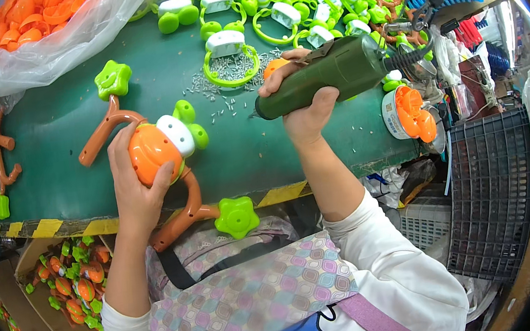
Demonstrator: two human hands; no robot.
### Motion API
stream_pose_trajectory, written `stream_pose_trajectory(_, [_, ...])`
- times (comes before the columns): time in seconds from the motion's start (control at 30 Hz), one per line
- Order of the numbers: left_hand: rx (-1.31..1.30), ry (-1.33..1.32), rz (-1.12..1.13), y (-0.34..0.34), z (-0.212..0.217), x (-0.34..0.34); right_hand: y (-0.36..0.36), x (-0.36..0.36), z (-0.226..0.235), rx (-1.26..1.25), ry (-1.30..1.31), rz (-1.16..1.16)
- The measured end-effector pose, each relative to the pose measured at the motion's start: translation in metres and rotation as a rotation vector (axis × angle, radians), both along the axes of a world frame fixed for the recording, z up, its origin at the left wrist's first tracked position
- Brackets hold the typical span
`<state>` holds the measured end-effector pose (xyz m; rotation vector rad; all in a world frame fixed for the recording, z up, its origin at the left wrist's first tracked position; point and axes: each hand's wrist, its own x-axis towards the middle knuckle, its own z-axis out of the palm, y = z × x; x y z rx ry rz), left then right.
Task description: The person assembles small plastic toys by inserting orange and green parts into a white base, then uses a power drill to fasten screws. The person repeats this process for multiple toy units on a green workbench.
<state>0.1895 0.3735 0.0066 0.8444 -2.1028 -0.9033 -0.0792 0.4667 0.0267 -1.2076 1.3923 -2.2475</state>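
My left hand (pixel 133 198) grips an orange plastic toy (pixel 152 153) with a white piece and two green balls on its right side. Brown branch-like arms extend from the toy, one ending in a green star knob (pixel 113 79), the other in a green flower-shaped knob (pixel 236 218) over the table's front edge. In my right hand (pixel 307 117) is a dark green electric screwdriver (pixel 327 75), held nearly level, its tip pointing left and apart from the toy. A small orange part (pixel 275 66) shows behind my right fingers. Loose screws (pixel 227 71) are scattered beyond the tool tip.
Green rings with white pieces (pixel 228 43) pile up at the back. A plastic bag of orange shells (pixel 35 21) lies back left, with brown branch parts (pixel 5 148) below it. At right stand a tub of orange pieces (pixel 394 116) and a dark crate (pixel 493 190). Boxed toys (pixel 74 281) sit lower left.
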Motion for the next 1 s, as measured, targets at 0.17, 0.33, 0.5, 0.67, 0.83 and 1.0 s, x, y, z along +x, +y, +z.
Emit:
stream_pose_trajectory(0.17, [0.012, 0.038, 0.082, 0.009, -0.004, -0.008, -0.017, 0.012, 0.002, -0.028, -0.044, 0.101])
stream_pose_trajectory(0.33, [-0.240, -0.031, 0.101, 0.012, 0.010, -0.010, -0.016, 0.012, 0.032, -0.295, -0.143, 0.279])
stream_pose_trajectory(0.5, [-0.269, -0.043, -0.067, 0.004, 0.043, -0.015, -0.021, 0.042, 0.066, -0.491, -0.331, 0.515])
stream_pose_trajectory(0.67, [-0.249, -0.043, -0.117, -0.007, 0.047, -0.011, -0.028, 0.059, 0.071, -0.418, -0.229, 0.602])
stream_pose_trajectory(0.83, [-0.261, -0.014, -0.078, -0.008, 0.047, -0.005, -0.030, 0.074, 0.078, -0.392, -0.285, 0.619])
stream_pose_trajectory(1.0, [-0.303, 0.018, -0.091, -0.010, 0.045, 0.000, -0.033, 0.079, 0.077, -0.398, -0.225, 0.651])
